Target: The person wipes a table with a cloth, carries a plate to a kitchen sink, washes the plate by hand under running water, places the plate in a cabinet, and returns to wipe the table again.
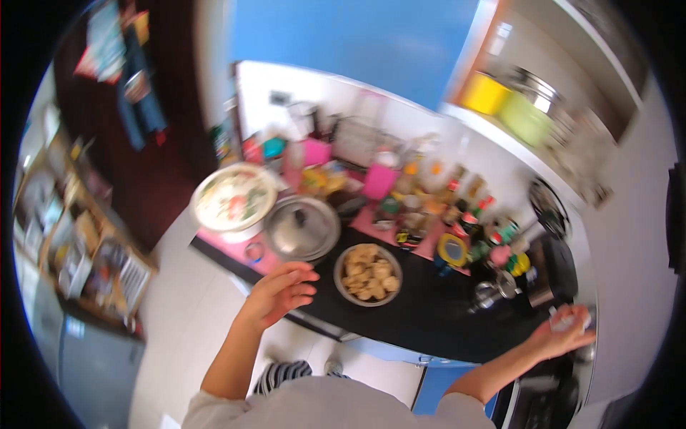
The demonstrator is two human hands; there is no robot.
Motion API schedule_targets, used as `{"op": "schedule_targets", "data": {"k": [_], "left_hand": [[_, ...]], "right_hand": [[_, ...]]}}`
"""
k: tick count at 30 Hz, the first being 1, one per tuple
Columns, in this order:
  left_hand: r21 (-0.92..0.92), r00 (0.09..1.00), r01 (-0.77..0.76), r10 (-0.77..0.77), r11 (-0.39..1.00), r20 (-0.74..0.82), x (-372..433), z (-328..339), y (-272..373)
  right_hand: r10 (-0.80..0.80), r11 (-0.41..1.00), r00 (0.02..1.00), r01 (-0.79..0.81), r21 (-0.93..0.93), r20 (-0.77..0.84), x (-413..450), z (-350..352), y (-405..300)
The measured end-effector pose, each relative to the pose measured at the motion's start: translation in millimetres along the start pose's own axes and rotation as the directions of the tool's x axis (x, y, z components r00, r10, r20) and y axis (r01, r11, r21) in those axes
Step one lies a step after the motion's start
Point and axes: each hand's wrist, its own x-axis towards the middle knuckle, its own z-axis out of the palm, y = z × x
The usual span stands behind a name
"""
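My left hand (284, 292) hangs in the air near the counter's front edge, fingers apart and holding nothing. Just beyond it lies a round metal lid (305, 230). A round metal bowl (338, 283) stands to that hand's right, filled with pale brown chunks of food (371, 272). At the far right, my right hand (563, 335) is closed around a small whitish object (564, 320), too blurred to name, close to the wall and the end of the dark countertop (429, 316).
A floral-patterned round lid or basin (236, 198) sits at the left end on a pink mat (220, 238). Several bottles and jars (466, 214) line the back. A black appliance (552, 271) stands at the right. Overhead are a blue cabinet (348, 48) and a shelf with pots (525, 118).
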Motion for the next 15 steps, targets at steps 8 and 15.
{"op": "schedule_targets", "data": {"k": [8,15], "left_hand": [[-0.082,0.978,-0.082,0.064,0.993,-0.197,-108.2,-113.4,42.0],[0.122,0.905,-0.175,0.209,0.977,-0.369,-202.6,-228.8,116.2]], "right_hand": [[0.172,0.984,0.954,-0.178,0.005,0.246,-160.5,95.5,-34.9],[0.6,0.171,-0.28,-0.87,-0.462,0.75,-504.0,214.0,-142.6]]}}
